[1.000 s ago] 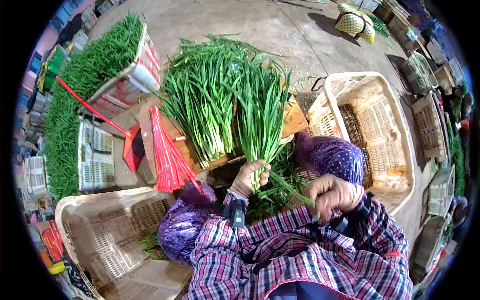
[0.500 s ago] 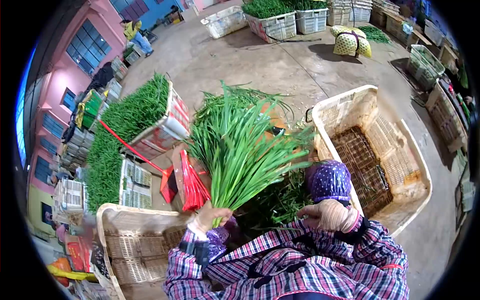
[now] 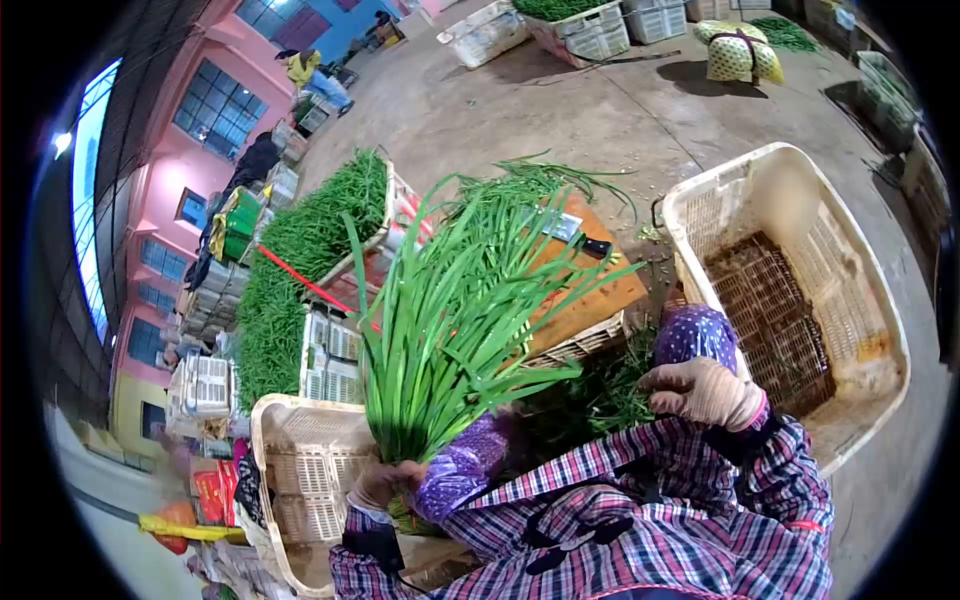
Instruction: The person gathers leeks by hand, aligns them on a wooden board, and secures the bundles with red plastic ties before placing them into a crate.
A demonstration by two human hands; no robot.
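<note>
My left hand (image 3: 385, 482), in a light glove, is closed round the lower ends of a large bunch of garlic chives (image 3: 430, 340). The long flat leaves fan upward and hide part of the wooden board. Beside that hand is my left knee (image 3: 465, 465), in a shiny purple dotted cover. My gloved right hand (image 3: 705, 392) hovers by the other purple-covered knee (image 3: 697, 335), its fingers curled together and nothing visible in them. A knife (image 3: 597, 247) with a black handle lies on the wooden board (image 3: 590, 285). More loose chives (image 3: 530, 185) lie behind it.
A white crate (image 3: 690, 230) stands at my right, another crate (image 3: 270, 415) at my left. Crates heaped with greens (image 3: 335, 215) stand ahead left. Leaf scraps (image 3: 590, 400) lie between my knees. Further off are a tied dotted sack (image 3: 738, 52) and a bending person (image 3: 315, 80).
My left hand has moved down and left with the chives, lowering the bunch beside my left knee. The view has turned left, and the knife and board now show more. My right hand stays near the right knee.
</note>
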